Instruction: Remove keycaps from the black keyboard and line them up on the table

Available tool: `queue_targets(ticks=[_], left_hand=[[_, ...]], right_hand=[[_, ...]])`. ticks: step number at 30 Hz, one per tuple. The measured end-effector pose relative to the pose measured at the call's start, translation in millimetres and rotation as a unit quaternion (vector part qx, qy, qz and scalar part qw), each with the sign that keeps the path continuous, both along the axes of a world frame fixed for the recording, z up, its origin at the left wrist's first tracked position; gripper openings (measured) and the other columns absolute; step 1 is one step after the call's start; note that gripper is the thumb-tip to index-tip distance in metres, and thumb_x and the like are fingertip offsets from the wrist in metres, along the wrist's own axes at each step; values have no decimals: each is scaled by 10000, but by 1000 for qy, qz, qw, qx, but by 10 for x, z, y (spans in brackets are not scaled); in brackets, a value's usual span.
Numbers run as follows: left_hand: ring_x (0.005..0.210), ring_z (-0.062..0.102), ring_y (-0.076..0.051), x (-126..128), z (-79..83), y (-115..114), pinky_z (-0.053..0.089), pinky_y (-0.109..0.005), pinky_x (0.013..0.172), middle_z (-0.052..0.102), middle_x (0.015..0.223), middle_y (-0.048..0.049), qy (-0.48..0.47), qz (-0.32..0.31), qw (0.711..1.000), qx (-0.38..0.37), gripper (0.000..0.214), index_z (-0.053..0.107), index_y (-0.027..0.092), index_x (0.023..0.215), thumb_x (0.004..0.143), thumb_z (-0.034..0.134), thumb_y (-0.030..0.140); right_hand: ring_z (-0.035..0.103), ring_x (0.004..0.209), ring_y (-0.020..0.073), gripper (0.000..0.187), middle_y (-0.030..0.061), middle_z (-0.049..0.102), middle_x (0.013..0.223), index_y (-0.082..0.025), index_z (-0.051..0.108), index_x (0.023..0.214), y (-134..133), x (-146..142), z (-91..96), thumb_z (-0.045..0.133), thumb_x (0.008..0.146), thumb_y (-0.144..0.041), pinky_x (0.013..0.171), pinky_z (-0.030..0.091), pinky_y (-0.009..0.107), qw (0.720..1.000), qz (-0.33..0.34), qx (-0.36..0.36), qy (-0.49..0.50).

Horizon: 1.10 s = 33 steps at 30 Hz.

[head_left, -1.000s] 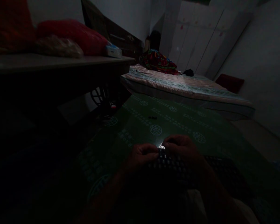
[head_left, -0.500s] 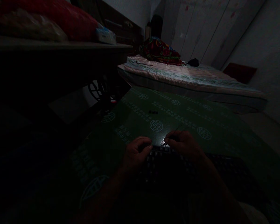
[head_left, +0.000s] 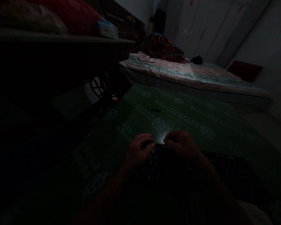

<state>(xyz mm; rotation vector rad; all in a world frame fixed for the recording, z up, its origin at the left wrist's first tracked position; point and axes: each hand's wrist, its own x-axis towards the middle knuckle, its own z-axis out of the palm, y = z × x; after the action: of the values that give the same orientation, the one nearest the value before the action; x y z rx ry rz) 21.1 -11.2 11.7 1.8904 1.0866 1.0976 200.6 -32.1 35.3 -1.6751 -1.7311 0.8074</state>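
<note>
A black keyboard [head_left: 227, 161] lies on the green table covering, much of it lost in deep shadow. My left hand [head_left: 137, 150] is closed at its far edge, thumb on top and fingers curled behind. To its right, my right hand [head_left: 181, 143] is pinched over the same edge, holding a small tool with thin wire-like prongs [head_left: 178, 128] that stick up past the knuckles. The tool's other end is hidden by the fingers and the dark. Farther back sits a short row of small black pieces [head_left: 155, 110], resembling keycaps.
The green covering [head_left: 131, 122] bears white globe prints. Beyond it stands a bed [head_left: 189, 73] with a patterned blanket [head_left: 164, 47]. At left, a dark raised surface [head_left: 84, 38] holds red and clear bags [head_left: 72, 15]. A spoked wheel [head_left: 98, 89] shows beneath it.
The view has shifted slightly. My right fingertips have come down closer to the keyboard's far edge, and the small dark bit below them is now mostly covered. My left hand keeps its grip.
</note>
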Motion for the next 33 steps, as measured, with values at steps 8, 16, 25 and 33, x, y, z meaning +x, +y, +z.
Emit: queue_targets(ticks=[8, 16, 25, 33], left_hand=[[895, 588, -192, 1, -31, 13, 460, -329, 811, 642, 928, -68, 23, -23, 999, -6, 85, 635, 175, 726, 697, 568, 220], [896, 579, -196, 5, -45, 15, 450, -337, 813, 636, 924, -73, 33, -39, 998, 25, 95, 639, 171, 747, 689, 573, 209], [899, 582, -193, -30, -37, 61, 453, -342, 818, 642, 923, -67, 46, -32, 998, 9, 92, 638, 176, 735, 696, 567, 220], [885, 591, -192, -67, 47, 101, 451, -325, 812, 649, 898, -72, 74, -35, 997, 7, 124, 636, 166, 725, 696, 548, 248]], right_hand=[[529, 527, 115, 172, 9, 627, 609, -159, 639, 719, -3, -48, -23, 487, 719, -240, 481, 347, 203, 999, 6, 19, -43], [521, 546, 111, 172, 7, 618, 632, -170, 621, 713, -12, -69, -7, 454, 718, -212, 499, 339, 199, 996, 25, 13, -81], [538, 567, 120, 187, 24, 640, 657, -164, 633, 741, 18, -62, -9, 451, 728, -204, 505, 337, 201, 993, 35, 33, -109], [537, 569, 119, 198, 17, 621, 616, -169, 639, 717, 16, -41, -6, 451, 749, -220, 489, 313, 194, 989, 61, 58, -121]])
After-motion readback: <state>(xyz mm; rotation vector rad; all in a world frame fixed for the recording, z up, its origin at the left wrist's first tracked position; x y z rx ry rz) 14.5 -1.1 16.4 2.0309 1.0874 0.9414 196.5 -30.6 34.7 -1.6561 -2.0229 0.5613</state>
